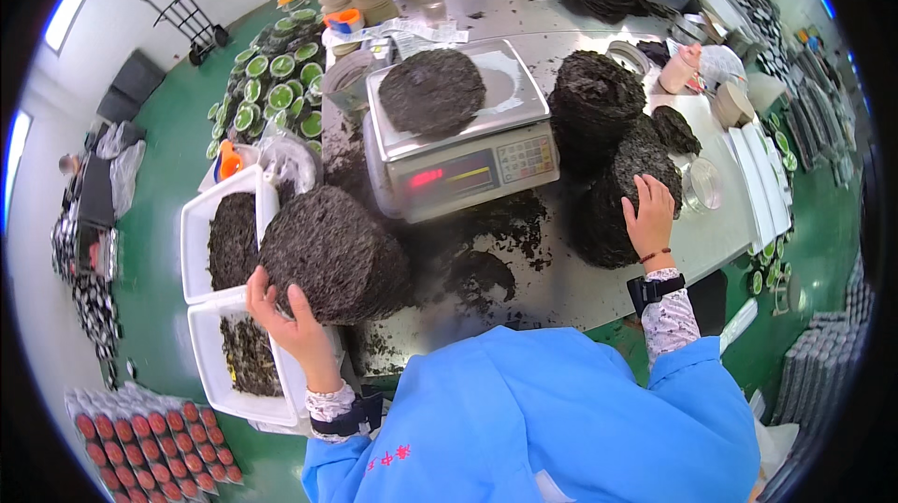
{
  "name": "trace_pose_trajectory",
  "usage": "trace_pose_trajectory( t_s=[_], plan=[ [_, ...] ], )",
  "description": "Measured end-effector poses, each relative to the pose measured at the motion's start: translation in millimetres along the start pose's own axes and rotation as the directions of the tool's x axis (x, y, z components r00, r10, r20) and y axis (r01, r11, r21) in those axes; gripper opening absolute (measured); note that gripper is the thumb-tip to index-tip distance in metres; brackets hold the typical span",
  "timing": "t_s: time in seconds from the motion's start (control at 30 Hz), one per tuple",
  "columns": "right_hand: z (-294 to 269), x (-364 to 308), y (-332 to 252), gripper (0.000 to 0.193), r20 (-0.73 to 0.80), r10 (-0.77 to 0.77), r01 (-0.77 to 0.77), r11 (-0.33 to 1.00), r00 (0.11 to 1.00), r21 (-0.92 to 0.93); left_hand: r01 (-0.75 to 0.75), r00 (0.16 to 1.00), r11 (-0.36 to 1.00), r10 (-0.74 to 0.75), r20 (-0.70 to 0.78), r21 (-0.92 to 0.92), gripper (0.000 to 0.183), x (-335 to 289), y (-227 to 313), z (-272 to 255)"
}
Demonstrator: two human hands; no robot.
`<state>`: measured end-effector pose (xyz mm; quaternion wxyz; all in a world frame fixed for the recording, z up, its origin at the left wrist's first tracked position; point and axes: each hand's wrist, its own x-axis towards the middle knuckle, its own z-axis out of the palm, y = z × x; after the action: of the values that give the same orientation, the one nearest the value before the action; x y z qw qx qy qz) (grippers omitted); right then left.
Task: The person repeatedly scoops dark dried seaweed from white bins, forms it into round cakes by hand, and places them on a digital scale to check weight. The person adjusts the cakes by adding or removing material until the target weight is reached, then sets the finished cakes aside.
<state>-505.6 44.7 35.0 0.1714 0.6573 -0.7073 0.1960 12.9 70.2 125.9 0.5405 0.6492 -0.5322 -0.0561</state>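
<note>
A tall stack of round, dark dried seaweed cakes stands at the left front of the table. My left hand rests against its near left side, thumb and fingers spread. My right hand lies with fingers apart on a second stack of seaweed cakes to the right. Between the stacks is a digital scale with a red lit display. One round seaweed cake lies on its metal pan. Behind the right-hand pile rises another seaweed stack. A small seaweed piece sits beside it.
Two white bins holding loose seaweed flank the left stack. Dark crumbs litter the metal table before the scale. A clear round dish lies right of my right hand. Green-lidded packs crowd the far left; a pink bottle stands far right.
</note>
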Motion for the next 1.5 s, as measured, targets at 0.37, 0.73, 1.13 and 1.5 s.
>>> trace_pose_trajectory(
  t_s=[0.37,0.73,1.13,1.5],
  plan=[
    [22.3,102.2,-148.2,0.044,-0.073,-0.329,0.328,0.848,0.942,0.417,0.429,0.9,0.89,-0.407,0.156,-0.151,0.074,-20.8,-63.2,-29.7],
    [88.1,173.8,-228.0,0.079,-0.111,-0.485,0.489,0.789,0.868,0.372,0.43,0.899,0.889,-0.404,0.17,-0.161,0.069,-17.8,-58.8,-26.0],
    [-56.1,92.2,-88.3,0.035,-0.36,-0.333,0.389,0.916,0.871,0.093,0.298,0.935,0.954,-0.299,0.19,0.033,0.068,12.1,-92.8,-20.8],
    [-39.1,10.9,-26.2,0.04,0.019,0.186,-0.184,0.981,0.982,-0.065,0.008,0.971,0.987,-0.046,0.237,0.159,0.075,18.1,-30.1,-29.4]
  ],
)
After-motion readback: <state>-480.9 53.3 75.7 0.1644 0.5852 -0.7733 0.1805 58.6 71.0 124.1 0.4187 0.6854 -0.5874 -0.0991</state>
